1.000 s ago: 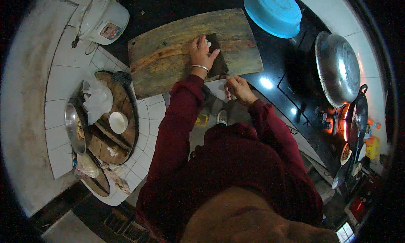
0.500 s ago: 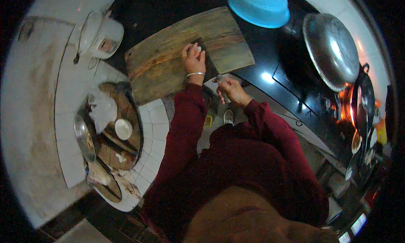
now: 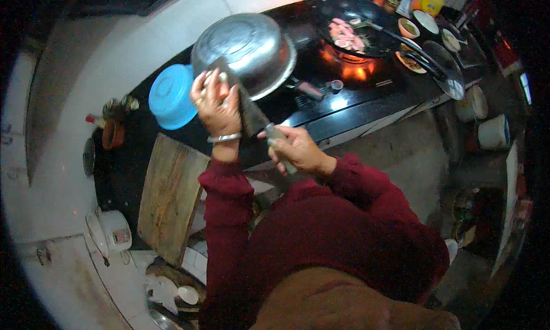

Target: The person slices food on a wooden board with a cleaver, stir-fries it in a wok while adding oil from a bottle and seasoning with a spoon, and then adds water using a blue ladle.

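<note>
My right hand point(image 3: 298, 149) is wrapped round the handle of a cleaver point(image 3: 249, 113), whose broad dark blade slants up and to the left. Against that blade, my left hand point(image 3: 217, 104) is closed with its fingers curled upward. Something small and pale shows at its fingertips, too blurred to name. Both hands are held up in front of an upturned metal basin point(image 3: 240, 46). To the right, a black wok point(image 3: 369, 21) stands over a burning flame with sliced pinkish meat point(image 3: 345, 35) in it.
A blue plastic basin point(image 3: 172, 96) sits left of the metal one. The wooden cutting board point(image 3: 169, 198) lies at the counter's left part, near a white rice cooker point(image 3: 110, 231). Small bowls point(image 3: 408, 28) and a wok lid point(image 3: 444, 72) stand right of the wok.
My view has turned right, bringing the lit stove and wok into sight. My left hand has left the cutting board, and both hands with the cleaver are now raised by the metal basin.
</note>
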